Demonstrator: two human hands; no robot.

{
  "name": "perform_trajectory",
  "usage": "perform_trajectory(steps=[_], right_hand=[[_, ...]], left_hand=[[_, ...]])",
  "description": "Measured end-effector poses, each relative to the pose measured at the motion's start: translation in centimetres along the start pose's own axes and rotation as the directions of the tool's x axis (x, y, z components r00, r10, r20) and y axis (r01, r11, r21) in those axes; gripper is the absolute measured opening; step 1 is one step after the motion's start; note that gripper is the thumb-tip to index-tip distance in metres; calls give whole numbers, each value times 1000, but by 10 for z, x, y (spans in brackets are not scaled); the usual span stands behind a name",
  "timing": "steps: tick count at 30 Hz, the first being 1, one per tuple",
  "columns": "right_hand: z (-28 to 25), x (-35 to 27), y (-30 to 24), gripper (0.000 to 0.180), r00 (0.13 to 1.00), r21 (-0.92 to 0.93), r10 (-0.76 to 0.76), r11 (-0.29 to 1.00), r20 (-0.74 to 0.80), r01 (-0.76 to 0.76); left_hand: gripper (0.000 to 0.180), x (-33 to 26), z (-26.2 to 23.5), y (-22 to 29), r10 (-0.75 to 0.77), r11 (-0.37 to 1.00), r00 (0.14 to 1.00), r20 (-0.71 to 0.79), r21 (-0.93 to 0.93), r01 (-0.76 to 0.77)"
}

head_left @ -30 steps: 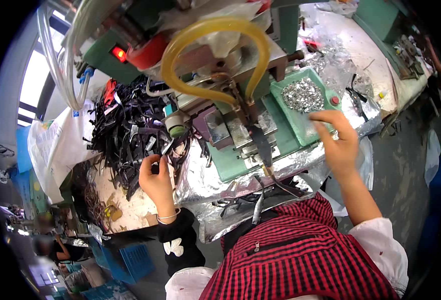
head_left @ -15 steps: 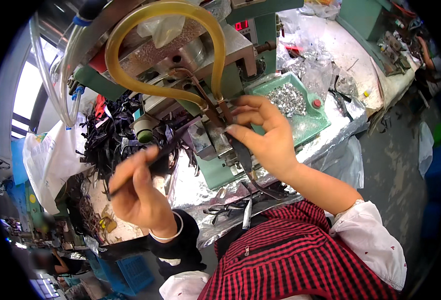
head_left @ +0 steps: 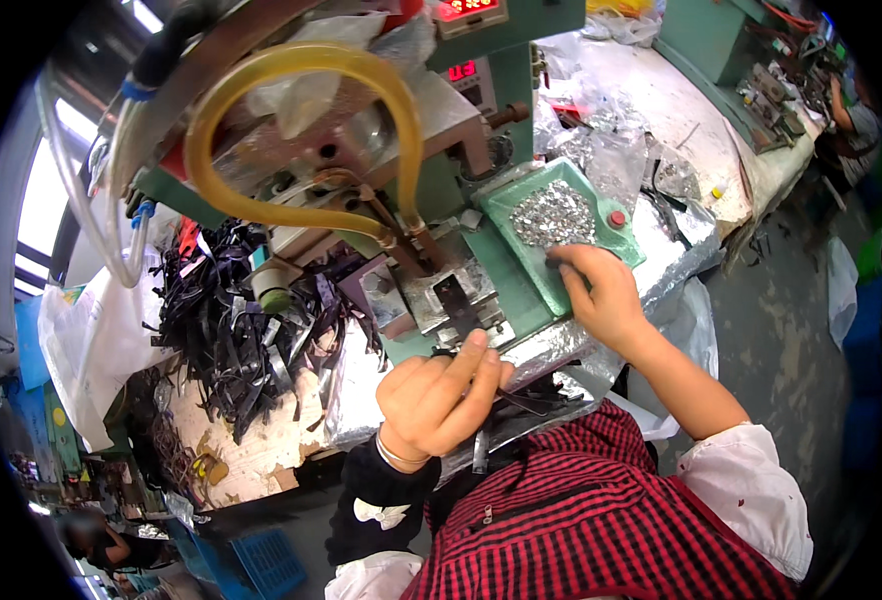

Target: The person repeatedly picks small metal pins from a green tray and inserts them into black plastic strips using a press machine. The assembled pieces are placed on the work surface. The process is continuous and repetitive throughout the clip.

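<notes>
I've got my hands apart on the feed, one per station. L hand (head_left: pixel 431 405) is at the front of the press (head_left: pixel 451 115), back up, fingertips on the near end of a dark strip (head_left: pixel 456 305); can't tell if it's pinched or just pressed, b/c the underside of the hand is hidden. The strip lies in the metal fixture (head_left: pixel 424 297), running away from the fingers, just in front of two brown rods (head_left: pixel 423 247) fed by a looped yellow tube (head_left: pixel 201 140). R hand (head_left: pixel 606 300) is over the near L part of the green tray (head_left: pixel 621 245), thumb & index bent twd each other, just short of the heap of shiny bits (head_left: pixel 553 213); can't tell if there's a bit btwn the fingertips. A red cap (head_left: pixel 616 218) sits at the tray's R side. To the L of the fixture I see a big pile of dark strips (head_left: pixel 251 330) on the counter (head_left: pixel 246 450), w/ a white bag (head_left: pixel 91 340) beyond its L side. Foil (head_left: pixel 361 400) covers the counter's front, nr the L wrist. Red digits glow on a display (head_left: pixel 462 71) behind the press head. Below: a red/blk checked apron (head_left: pixel 561 500), plus a blue crate (head_left: pixel 266 565) on the floor, lower L.
</notes>
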State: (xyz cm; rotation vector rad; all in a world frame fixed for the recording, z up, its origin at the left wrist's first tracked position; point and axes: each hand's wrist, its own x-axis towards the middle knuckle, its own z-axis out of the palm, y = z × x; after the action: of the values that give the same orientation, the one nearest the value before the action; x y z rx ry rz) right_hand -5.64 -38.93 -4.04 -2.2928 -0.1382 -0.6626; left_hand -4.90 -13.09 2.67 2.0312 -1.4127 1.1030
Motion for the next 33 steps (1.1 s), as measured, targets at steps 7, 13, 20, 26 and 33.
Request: perform_trajectory(steps=[7,13,20,26,33], right_hand=[[-12,19,34,15,986,-1,118,993,-119,-119],[13,10,27,17,999,-287,20,958,-36,-30],[27,0,76,29,1000,-188,25,982,-6,-26],[7,13,107,34,984,183,155,969,85,-168],[38,44,82,32,973,293,159,934,166,-203]], left_hand=[[30,8,3,0,-74,994,997,-2,-78,74],[27,-5,3,12,-203,976,975,-90,-99,194],[36,-41,-66,27,-422,889,902,-84,155,431],[25,-153,-81,-41,-958,190,286,-21,702,686],[14,-178,-86,-67,-979,202,169,110,531,823]])
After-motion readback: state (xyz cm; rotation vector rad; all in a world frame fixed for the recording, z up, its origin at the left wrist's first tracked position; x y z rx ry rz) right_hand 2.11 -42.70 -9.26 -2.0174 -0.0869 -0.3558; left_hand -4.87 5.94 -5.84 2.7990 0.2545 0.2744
